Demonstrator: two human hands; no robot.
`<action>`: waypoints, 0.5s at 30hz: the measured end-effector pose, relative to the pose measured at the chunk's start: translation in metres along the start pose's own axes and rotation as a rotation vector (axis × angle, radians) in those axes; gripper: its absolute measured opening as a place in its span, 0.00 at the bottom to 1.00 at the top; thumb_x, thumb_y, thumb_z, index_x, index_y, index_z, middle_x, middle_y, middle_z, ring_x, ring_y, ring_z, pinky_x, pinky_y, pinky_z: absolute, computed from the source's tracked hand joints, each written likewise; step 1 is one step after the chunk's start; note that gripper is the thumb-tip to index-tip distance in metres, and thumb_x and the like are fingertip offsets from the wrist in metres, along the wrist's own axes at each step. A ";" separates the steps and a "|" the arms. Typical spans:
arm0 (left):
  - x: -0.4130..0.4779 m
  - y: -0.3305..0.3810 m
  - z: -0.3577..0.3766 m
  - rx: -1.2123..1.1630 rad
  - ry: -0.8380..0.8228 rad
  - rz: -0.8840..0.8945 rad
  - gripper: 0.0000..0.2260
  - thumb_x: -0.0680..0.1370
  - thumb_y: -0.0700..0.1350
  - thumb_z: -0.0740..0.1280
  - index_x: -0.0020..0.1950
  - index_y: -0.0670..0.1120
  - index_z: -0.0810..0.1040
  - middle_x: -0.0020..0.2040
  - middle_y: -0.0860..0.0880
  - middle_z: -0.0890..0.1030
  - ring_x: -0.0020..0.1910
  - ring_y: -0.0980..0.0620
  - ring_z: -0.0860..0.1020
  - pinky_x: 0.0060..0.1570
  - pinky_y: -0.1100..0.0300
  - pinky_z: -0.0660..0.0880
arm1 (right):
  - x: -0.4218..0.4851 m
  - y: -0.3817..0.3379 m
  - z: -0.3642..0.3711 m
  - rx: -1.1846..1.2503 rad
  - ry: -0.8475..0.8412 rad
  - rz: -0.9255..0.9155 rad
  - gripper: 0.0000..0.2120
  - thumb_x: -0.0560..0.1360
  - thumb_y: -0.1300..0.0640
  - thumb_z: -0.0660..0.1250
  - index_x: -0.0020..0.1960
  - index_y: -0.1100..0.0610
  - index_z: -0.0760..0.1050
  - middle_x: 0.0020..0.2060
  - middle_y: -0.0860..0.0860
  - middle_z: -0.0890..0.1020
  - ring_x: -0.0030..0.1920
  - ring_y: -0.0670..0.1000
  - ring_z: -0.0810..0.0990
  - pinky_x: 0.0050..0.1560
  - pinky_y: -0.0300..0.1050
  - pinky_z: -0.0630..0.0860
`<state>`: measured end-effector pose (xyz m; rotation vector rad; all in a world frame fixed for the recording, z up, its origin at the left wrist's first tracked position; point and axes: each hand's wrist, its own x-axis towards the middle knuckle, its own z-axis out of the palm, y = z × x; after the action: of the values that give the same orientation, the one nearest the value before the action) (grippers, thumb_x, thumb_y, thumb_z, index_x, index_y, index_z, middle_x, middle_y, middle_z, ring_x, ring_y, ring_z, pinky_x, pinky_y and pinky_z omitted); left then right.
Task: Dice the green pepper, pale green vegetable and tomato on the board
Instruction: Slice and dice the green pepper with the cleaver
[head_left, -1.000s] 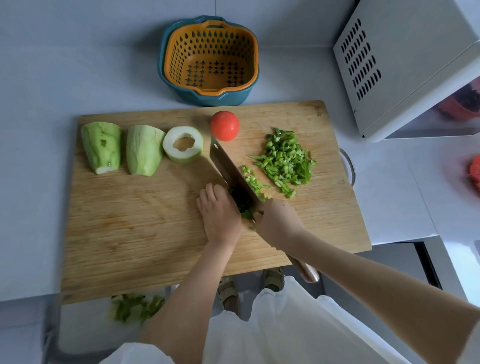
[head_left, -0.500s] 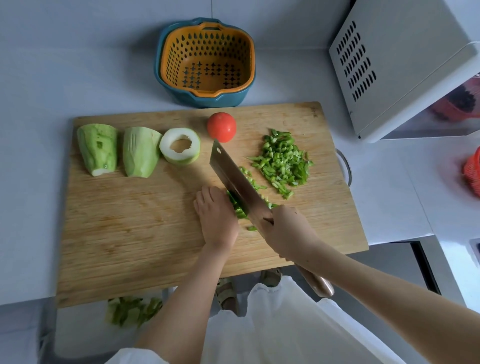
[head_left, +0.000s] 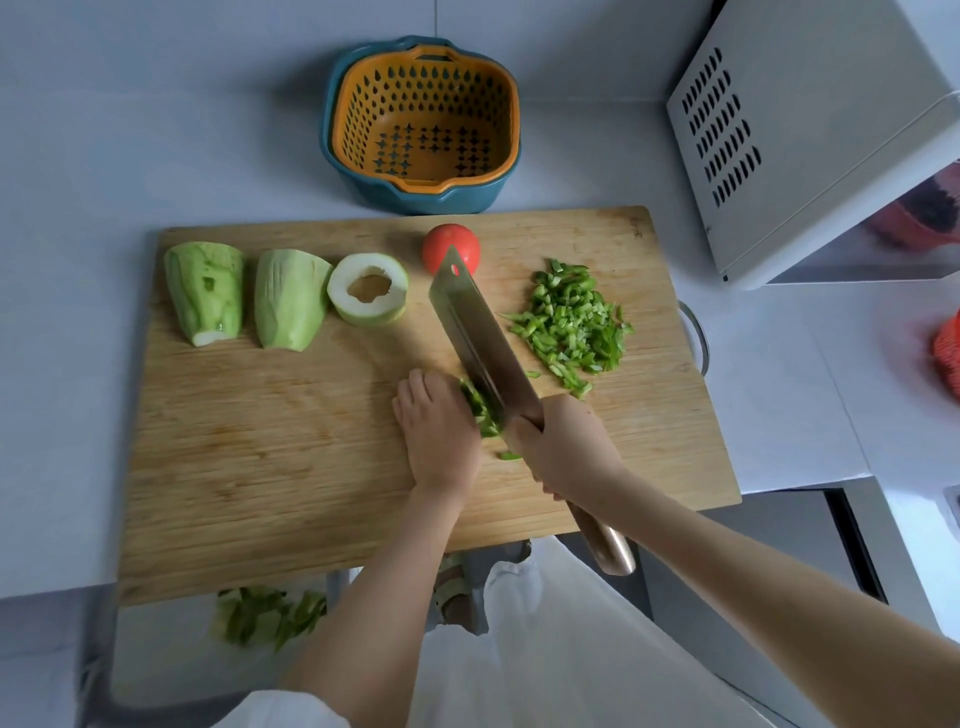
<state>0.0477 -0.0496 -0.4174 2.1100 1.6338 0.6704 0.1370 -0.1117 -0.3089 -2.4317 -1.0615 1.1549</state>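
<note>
On the wooden cutting board, my left hand holds down a small bunch of green pepper strips with curled fingers. My right hand grips the handle of a cleaver, its blade tilted up just right of the strips. A pile of diced green pepper lies to the right of the blade. Three pieces of pale green vegetable sit at the board's back left: two peeled chunks and a hollow ring. A whole tomato rests behind the blade tip.
An orange colander inside a blue bowl stands behind the board. A white appliance fills the back right. Green peelings lie in a bin below the counter's front edge. The board overhangs that edge.
The cleaver has lifted off the pepper strips and its blade now tilts up and flatter. My left hand stays on the strips. More cut bits lie by the blade.
</note>
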 end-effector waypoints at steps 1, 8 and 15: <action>0.000 -0.001 0.000 0.007 0.004 0.006 0.08 0.76 0.38 0.52 0.43 0.40 0.71 0.44 0.39 0.75 0.46 0.39 0.73 0.51 0.45 0.70 | -0.007 0.001 0.000 -0.025 0.007 -0.015 0.12 0.76 0.59 0.56 0.35 0.61 0.70 0.28 0.56 0.74 0.28 0.56 0.74 0.28 0.45 0.71; 0.000 -0.003 0.003 0.010 0.054 0.036 0.08 0.76 0.37 0.52 0.42 0.42 0.69 0.40 0.41 0.73 0.42 0.41 0.71 0.45 0.47 0.69 | -0.016 0.002 0.004 -0.123 -0.029 0.020 0.14 0.76 0.62 0.56 0.32 0.57 0.63 0.27 0.52 0.70 0.27 0.53 0.72 0.28 0.41 0.69; -0.001 -0.004 0.006 0.063 0.084 0.031 0.03 0.74 0.35 0.61 0.42 0.42 0.69 0.41 0.41 0.74 0.42 0.41 0.73 0.45 0.48 0.71 | 0.000 -0.010 0.015 -0.206 -0.048 0.014 0.12 0.74 0.65 0.58 0.32 0.58 0.65 0.27 0.51 0.69 0.26 0.50 0.68 0.24 0.38 0.62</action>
<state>0.0476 -0.0494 -0.4246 2.1832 1.6911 0.7359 0.1211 -0.1054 -0.3136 -2.5810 -1.2359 1.1669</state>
